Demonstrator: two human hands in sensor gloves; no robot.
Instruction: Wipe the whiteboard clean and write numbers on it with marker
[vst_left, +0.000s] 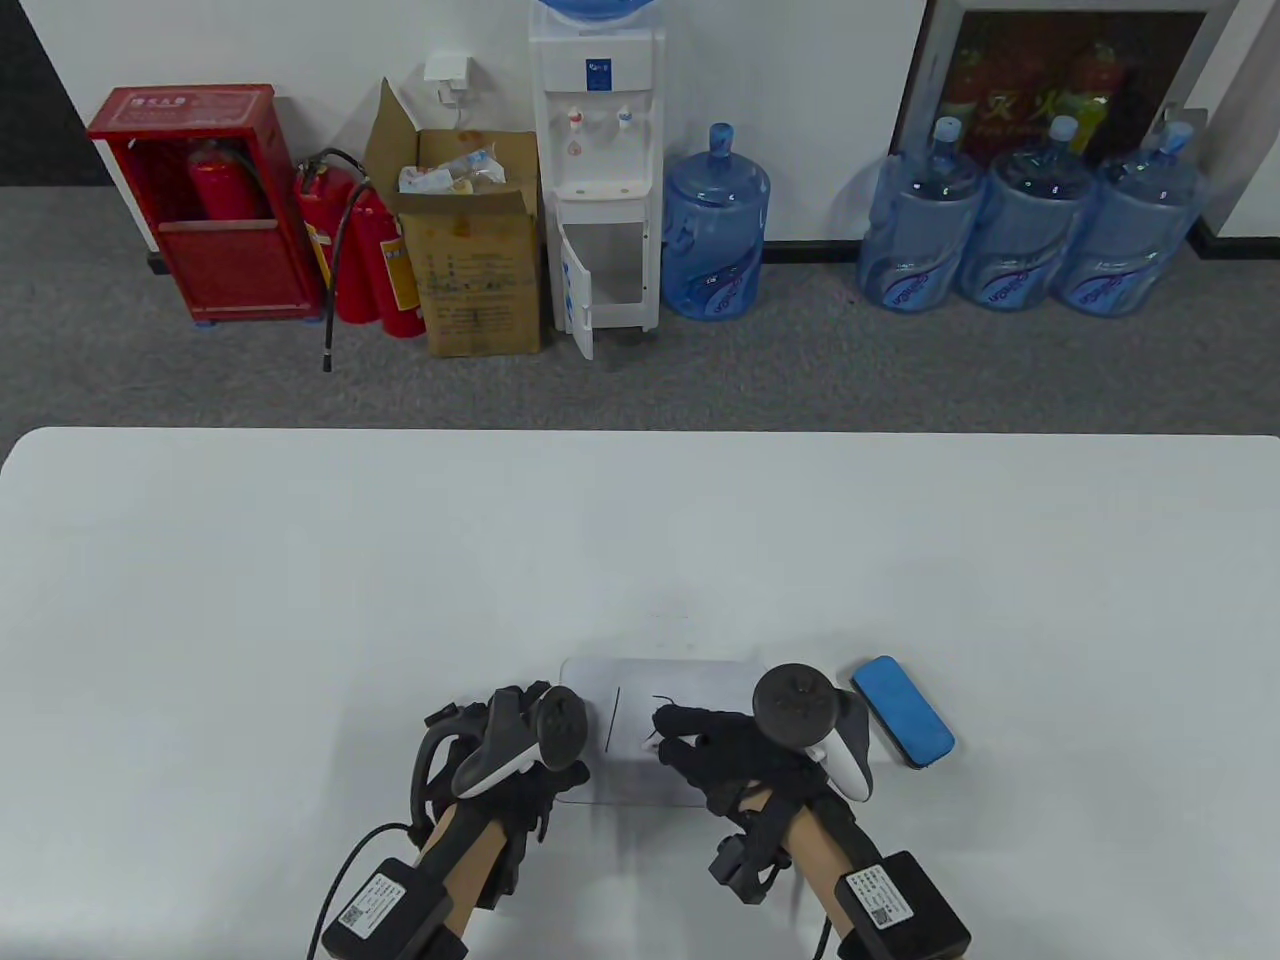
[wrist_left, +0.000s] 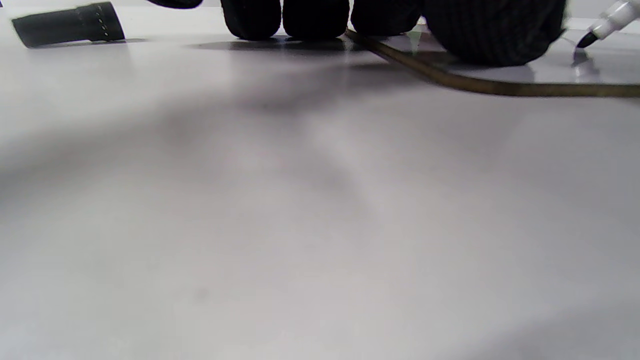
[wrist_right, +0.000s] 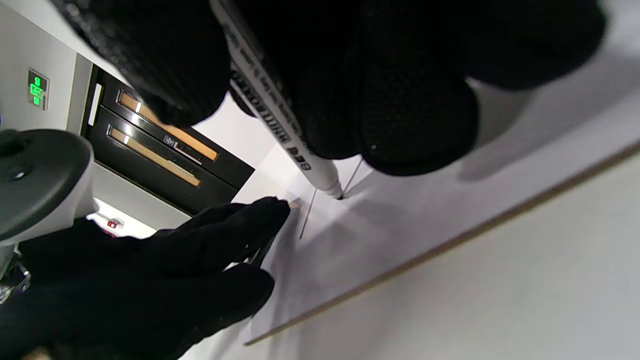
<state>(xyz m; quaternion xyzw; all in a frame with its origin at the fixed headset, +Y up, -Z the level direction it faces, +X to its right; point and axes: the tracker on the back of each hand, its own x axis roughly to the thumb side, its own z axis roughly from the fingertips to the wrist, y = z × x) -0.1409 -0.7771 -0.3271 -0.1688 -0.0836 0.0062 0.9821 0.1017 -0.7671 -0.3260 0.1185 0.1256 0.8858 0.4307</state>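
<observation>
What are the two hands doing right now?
Left hand: open, fingers pressing flat on the whiteboard edge.
Right hand: closed around the marker, tip on the board.

My right hand (vst_left: 735, 755) sits over the whiteboard (vst_left: 690, 680), fingers (wrist_right: 415, 120) curled and pinching the marker (wrist_right: 280, 115), tip touching the board. My left hand (vst_left: 510, 745) lies at the whiteboard's left edge, fingertips (wrist_left: 315, 20) pressing down flat.

My left hand's fingertips (wrist_left: 315, 17) press flat by the whiteboard edge (wrist_left: 480, 86); marker tip (wrist_left: 586, 40) off right, black cap (wrist_left: 67, 23) off left.
</observation>
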